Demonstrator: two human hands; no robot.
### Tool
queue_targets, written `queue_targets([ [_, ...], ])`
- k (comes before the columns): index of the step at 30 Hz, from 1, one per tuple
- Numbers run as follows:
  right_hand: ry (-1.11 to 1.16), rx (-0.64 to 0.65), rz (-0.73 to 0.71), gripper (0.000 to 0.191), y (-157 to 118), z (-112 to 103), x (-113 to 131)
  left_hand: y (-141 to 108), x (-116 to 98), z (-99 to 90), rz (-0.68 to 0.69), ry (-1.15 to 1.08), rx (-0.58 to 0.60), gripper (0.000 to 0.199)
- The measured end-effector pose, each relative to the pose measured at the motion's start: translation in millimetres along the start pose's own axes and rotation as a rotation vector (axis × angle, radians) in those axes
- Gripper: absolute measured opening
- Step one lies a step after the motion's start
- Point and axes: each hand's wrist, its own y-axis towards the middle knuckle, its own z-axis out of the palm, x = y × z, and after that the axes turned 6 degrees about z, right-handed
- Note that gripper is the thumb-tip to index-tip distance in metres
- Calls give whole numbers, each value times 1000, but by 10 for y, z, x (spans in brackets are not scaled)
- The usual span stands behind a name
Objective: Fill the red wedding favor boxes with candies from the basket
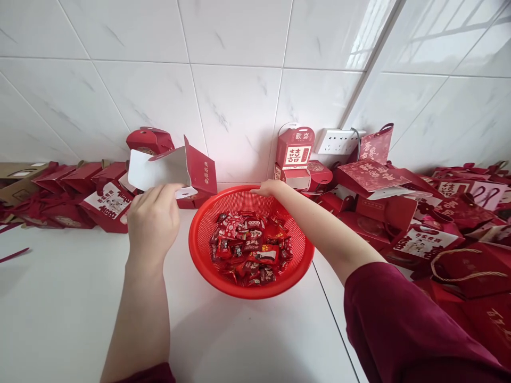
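Observation:
My left hand [154, 218] is closed on a red cardboard gift box [203, 173], whose flaps stand open and show a white inside. The box is raised left of and behind a round red plastic basket [217, 287] with mesh sides. Wrapped candies [253, 244] in red and dark wrappers cover the basket's bottom. Across the basket reaches my right arm, and my right hand [272, 188] is closed at its far rim. The fingers there are partly hidden behind the hand.
Red gift boxes [107, 207] line the wall at left. Upright beyond the basket stands a red box [295, 151] on others, beside a white power strip [339, 141]. Many red boxes and bags [471, 266] crowd the right. A dark red ribbon [15, 255] lies far left.

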Motion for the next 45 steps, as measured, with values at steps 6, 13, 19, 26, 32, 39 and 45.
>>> queue_targets([
  [6,-60,-17,57,40,34,89,-27,-26,52,-49,-37,40,17,27],
  [13,-66,-114,28,39,-53,113,63,-93,295,-106,-112,87,-33,25],
  [19,-7,-118,86,39,-148,48,108,-73,243,-143,-141,99,-23,26],
  [26,185,-269,50,36,-657,-38,28,20,-141,-88,131,-148,183,32],
  [32,667,-388,-232,49,-1566,240,-111,-16,-764,151,276,-385,605,55],
  [39,720,-221,-230,36,-1823,585,-238,-73,-1076,235,340,-473,693,28],
  [45,763,-234,-329,24,-1824,559,-272,-13,-992,251,126,-345,492,25],
])
